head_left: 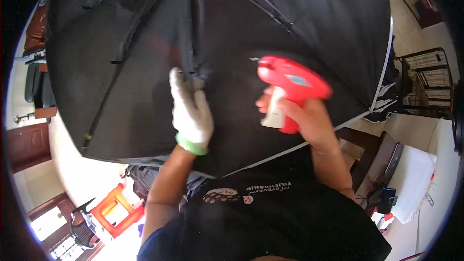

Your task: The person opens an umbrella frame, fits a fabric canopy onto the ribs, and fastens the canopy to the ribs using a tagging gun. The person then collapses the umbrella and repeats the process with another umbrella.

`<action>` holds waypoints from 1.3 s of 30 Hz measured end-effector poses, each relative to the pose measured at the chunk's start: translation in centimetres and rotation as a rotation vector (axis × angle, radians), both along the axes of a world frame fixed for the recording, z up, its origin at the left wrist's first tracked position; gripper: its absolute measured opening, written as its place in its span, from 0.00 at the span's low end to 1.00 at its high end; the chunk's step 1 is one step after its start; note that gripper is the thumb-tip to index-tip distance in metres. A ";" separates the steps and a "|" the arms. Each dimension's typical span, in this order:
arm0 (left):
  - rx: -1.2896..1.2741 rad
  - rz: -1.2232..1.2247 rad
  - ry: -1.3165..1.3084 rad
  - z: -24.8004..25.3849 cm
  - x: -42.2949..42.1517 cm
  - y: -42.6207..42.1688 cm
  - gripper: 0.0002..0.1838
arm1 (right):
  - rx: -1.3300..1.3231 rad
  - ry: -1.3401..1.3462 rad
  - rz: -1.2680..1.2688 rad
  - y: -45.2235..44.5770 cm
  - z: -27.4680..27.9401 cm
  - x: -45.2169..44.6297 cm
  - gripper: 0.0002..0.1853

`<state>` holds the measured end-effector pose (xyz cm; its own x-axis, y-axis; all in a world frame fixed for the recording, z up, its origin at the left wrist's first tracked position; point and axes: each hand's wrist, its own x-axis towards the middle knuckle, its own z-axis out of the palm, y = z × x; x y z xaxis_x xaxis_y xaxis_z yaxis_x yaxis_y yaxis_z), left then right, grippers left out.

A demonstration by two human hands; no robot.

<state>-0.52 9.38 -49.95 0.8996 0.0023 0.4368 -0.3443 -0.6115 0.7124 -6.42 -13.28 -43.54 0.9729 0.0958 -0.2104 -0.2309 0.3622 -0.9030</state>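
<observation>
A black umbrella is spread open before me, its inner side and ribs facing me. My left hand, in a white glove with a green cuff, lies against the fabric at the lower end of the middle rib. Its fingers are stretched out and parted, and their tips partly blend into the dark cloth. Bare and closed, my right hand grips a red and white tagging gun by its handle. The gun's nose points left, near the canopy, with slight motion blur. A small pale mark shows by its tip.
At lower left stand a red-orange plastic stool and a dark chair. On the right are a black metal rack, dark wooden furniture and a phone beside a white cloth. The umbrella's pale edge crosses close to my body.
</observation>
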 end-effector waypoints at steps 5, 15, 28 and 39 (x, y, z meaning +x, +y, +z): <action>0.606 0.000 -0.323 4.4 3.2 7.5 0.33 | -0.171 -0.220 -0.292 -3.7 3.8 -4.7 0.18; 1.205 0.022 -0.009 3.2 12.3 19.6 0.31 | -0.094 0.011 -0.249 -2.1 -5.5 -2.9 0.16; 0.783 -0.415 -0.800 4.9 8.8 0.9 0.27 | -0.390 -0.219 -1.012 -21.2 -7.2 -10.2 0.10; 0.807 -0.792 -0.495 1.6 2.2 -25.0 0.11 | 0.543 -0.172 -0.699 -17.6 -14.0 -5.3 0.14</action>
<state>1.69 -15.58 -48.38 0.2681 -0.8958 0.3543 -0.9449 -0.3162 -0.0844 -11.69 -30.85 -57.58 0.8602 -0.4860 -0.1546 0.3249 0.7559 -0.5683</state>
